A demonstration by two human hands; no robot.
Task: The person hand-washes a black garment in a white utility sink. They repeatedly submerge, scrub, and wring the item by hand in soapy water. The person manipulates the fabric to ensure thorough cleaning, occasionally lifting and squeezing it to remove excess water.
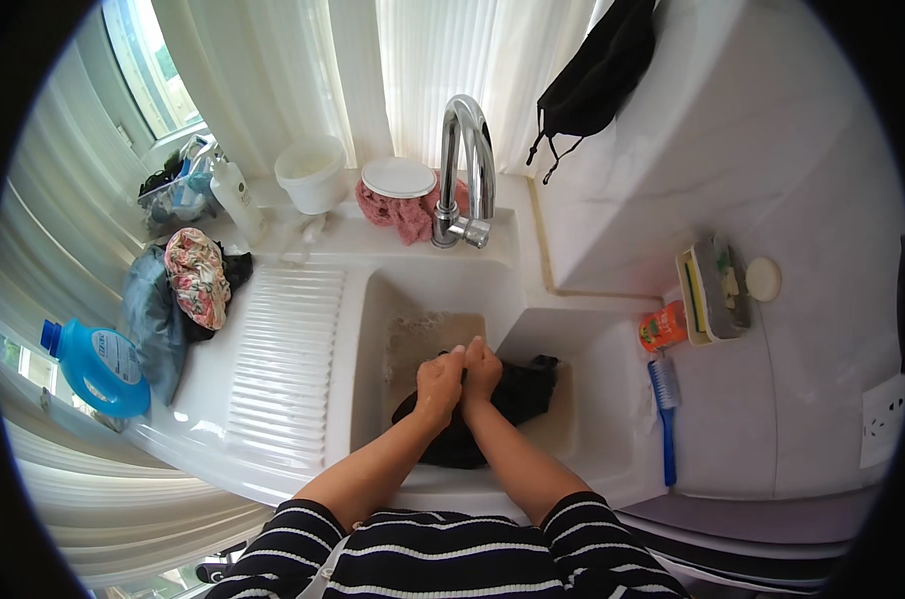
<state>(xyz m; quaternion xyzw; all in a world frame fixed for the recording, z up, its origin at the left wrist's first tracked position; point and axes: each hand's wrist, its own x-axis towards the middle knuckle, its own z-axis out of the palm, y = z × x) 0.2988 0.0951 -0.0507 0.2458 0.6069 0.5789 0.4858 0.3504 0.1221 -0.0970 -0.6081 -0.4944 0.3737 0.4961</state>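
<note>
Both my hands are together over the white sink basin [370, 329], closed on a wet black cloth [517, 389]. My left hand [439, 384] is a fist pressed against my right hand [481, 371], its knuckles upward. A bit of the black cloth shows between the two fists. The rest of it hangs below my wrists and spreads toward the basin's right side. Under it lies murky, brownish water [407, 344] with some foam near the far edge. What kind of garment the cloth is, I cannot tell.
A chrome faucet [465, 170] rises behind the basin. The ribbed washboard [285, 369] lies left, beyond it piled clothes [158, 309] and a blue detergent jug [103, 367]. At right are a blue brush [664, 419], an orange container [662, 326] and a sponge holder [712, 295].
</note>
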